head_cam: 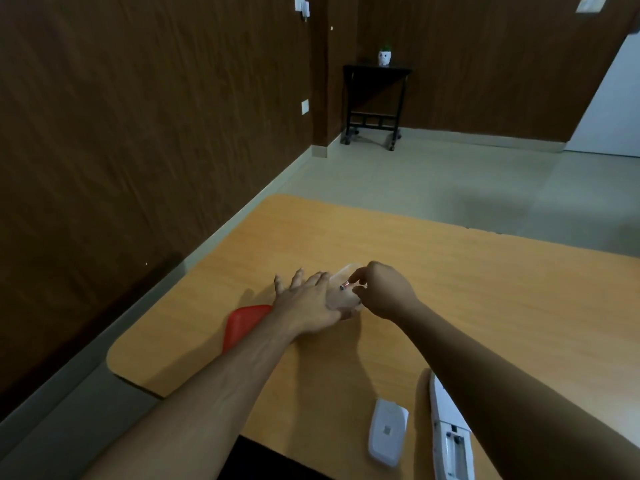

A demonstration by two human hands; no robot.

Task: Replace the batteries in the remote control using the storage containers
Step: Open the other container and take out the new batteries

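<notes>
My right hand (384, 292) pinches a small battery (345, 286) between thumb and fingertips, just above a clear plastic container (346, 271). My left hand (308, 299) lies flat with fingers spread, resting against the near side of that container. A red lid (242, 323) lies partly under my left forearm. The white remote control (446, 441) lies face down near the table's front edge, its battery bay uncovered, partly hidden by my right forearm. Its white battery cover (387, 431) lies loose to its left.
Everything sits on an orange wooden table (485, 289) with rounded corners. Dark wood-panelled walls run along the left and back. A black wheeled side table (375, 102) with a small white pot stands far off in the corner.
</notes>
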